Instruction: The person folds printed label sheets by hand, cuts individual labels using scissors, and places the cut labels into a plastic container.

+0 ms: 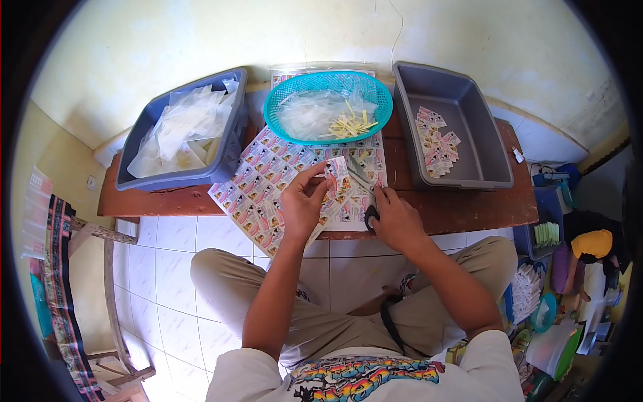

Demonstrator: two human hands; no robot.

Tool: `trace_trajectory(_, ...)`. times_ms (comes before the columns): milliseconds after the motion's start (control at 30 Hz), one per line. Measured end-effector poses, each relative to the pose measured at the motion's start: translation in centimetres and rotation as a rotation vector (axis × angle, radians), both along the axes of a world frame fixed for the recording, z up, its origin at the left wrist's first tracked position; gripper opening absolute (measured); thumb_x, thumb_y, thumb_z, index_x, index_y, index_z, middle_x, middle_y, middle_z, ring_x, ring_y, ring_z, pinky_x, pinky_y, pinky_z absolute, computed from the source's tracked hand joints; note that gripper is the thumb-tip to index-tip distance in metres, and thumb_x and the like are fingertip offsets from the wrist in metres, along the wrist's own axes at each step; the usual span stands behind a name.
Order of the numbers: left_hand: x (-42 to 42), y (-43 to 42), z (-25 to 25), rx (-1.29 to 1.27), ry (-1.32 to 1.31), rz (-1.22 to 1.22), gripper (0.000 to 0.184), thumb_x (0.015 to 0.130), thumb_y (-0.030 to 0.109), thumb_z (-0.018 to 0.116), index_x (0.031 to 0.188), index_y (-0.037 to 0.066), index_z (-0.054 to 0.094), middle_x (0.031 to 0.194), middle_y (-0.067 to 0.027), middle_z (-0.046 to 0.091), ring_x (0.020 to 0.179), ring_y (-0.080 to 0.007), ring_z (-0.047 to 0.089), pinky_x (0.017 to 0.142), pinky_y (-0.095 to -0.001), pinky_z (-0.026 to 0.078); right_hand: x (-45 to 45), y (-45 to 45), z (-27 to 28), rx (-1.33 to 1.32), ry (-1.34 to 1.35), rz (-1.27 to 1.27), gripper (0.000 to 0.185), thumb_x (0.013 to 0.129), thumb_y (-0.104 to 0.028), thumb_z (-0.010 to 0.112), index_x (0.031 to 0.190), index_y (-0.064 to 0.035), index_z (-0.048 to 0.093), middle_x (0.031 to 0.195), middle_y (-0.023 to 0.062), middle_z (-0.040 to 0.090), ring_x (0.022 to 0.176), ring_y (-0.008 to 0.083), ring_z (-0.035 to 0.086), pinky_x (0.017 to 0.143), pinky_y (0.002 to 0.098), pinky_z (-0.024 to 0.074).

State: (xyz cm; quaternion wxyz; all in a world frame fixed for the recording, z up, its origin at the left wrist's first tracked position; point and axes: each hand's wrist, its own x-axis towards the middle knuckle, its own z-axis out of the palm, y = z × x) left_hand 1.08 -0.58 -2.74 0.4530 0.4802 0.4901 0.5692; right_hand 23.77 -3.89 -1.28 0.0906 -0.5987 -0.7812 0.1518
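My left hand point(305, 202) is closed, pinching a small printed label point(339, 175) upright between thumb and fingers. My right hand point(398, 220) is closed around the scissors point(370, 216), whose black handle loop shows at its left side. The metal blades point away from me and to the left, just right of the label. Part of the handle is hidden by my fingers. Under both hands lie printed sheets point(268, 161) covered with repeated labels.
A teal basket point(271, 120) of clear plastic bags and yellow strips stands at the back. Left is a grey tub point(231, 137) of plastic bags; right, a grey tub point(472, 120) with cut labels. The wooden table point(495, 209) has its edge before my knees. Another person point(593, 242) is far right.
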Motion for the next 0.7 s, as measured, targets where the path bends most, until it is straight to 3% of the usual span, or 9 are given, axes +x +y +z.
trace_trajectory(267,-0.2,0.2,0.3,0.016,-0.019,-0.001,0.038,0.097,-0.003,0.074,0.135,-0.003,0.068,0.102,-0.0094,0.077,0.093,-0.011,0.073,0.083,-0.0256,0.059,0.1,0.9,-0.5,-0.032,-0.017,0.026,0.07,0.089,-0.009,0.068,0.154,0.0024,0.045,0.135,0.0239,0.058,0.114,0.0454,0.066,0.092,0.053,0.0594)
trace_trajectory(500,-0.3,0.3,0.9,0.028,-0.057,0.025,0.039,0.097,0.0,0.076,0.135,-0.004,0.067,0.103,-0.0111,0.077,0.096,-0.0122,0.074,0.086,-0.026,0.06,1.4,1.6,0.8,-0.078,0.006,-0.005,0.07,0.084,-0.009,0.073,0.149,0.0035,0.05,0.127,0.0284,0.06,0.107,0.0473,0.068,0.096,0.0516,0.0578)
trace_trajectory(600,-0.4,0.3,1.5,-0.001,-0.098,0.025,0.04,0.097,0.001,0.077,0.136,-0.004,0.066,0.104,-0.0118,0.077,0.097,-0.0129,0.074,0.087,-0.0261,0.06,2.0,1.3,1.9,-0.076,0.179,0.049,0.069,0.081,-0.011,0.076,0.145,0.0046,0.056,0.123,0.0279,0.062,0.101,0.0458,0.069,0.094,0.0506,0.0578)
trace_trajectory(667,-0.5,0.3,1.5,0.015,-0.134,0.023,0.042,0.097,0.001,0.078,0.136,-0.004,0.066,0.106,-0.0115,0.077,0.098,-0.0129,0.073,0.088,-0.0263,0.06,2.2,1.1,2.4,-0.114,0.256,0.049,0.071,0.077,-0.012,0.076,0.146,-0.0023,0.062,0.117,0.0207,0.065,0.09,0.0355,0.07,0.088,0.0431,0.0577)
trace_trajectory(700,-0.5,0.3,1.6,0.015,-0.137,0.028,0.042,0.097,0.001,0.078,0.136,-0.004,0.066,0.106,-0.0115,0.077,0.098,-0.0129,0.073,0.088,-0.0263,0.06,2.1,1.0,2.7,-0.116,0.253,0.054,0.071,0.077,-0.012,0.076,0.146,-0.0023,0.062,0.117,0.0207,0.065,0.09,0.0355,0.07,0.088,0.0431,0.0577)
